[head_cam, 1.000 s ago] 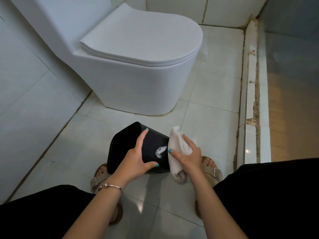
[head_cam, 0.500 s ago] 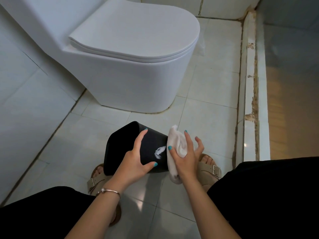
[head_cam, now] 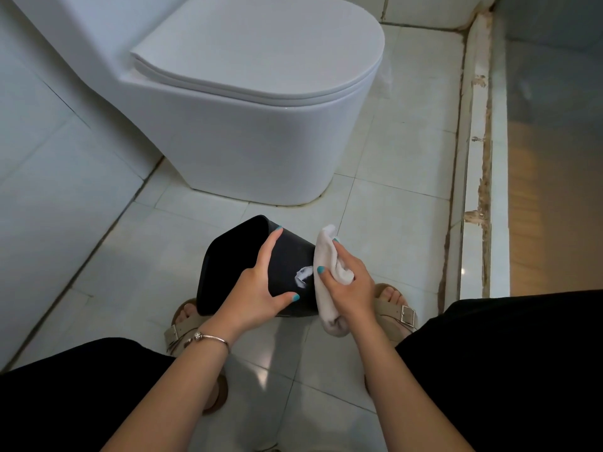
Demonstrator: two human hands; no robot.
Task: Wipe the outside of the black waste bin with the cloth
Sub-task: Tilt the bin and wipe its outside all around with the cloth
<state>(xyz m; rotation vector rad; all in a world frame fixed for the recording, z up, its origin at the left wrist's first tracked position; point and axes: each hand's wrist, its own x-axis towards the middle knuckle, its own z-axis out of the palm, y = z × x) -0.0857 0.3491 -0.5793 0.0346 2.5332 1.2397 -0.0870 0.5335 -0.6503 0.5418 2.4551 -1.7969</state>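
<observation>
The black waste bin (head_cam: 290, 256) is tipped on its side above the floor, its open mouth facing left. A white mark shows on its upper wall. My left hand (head_cam: 257, 288) grips that wall, fingers over the top and thumb near the lower edge. My right hand (head_cam: 346, 282) holds a bunched white cloth (head_cam: 326, 256) pressed against the bin's base end on the right. The tail of the cloth hangs down below my palm. The bin's underside is hidden.
A white toilet (head_cam: 261, 125) with its lid down stands just beyond the bin. Tiled wall runs along the left. A raised white threshold (head_cam: 473, 190) borders the floor on the right. My sandalled feet (head_cam: 394, 305) and dark-clothed knees sit below the bin.
My right hand closed its fingers over the cloth and shifted it slightly against the bin's right end. The left hand keeps the same grip. The camera dipped a little.
</observation>
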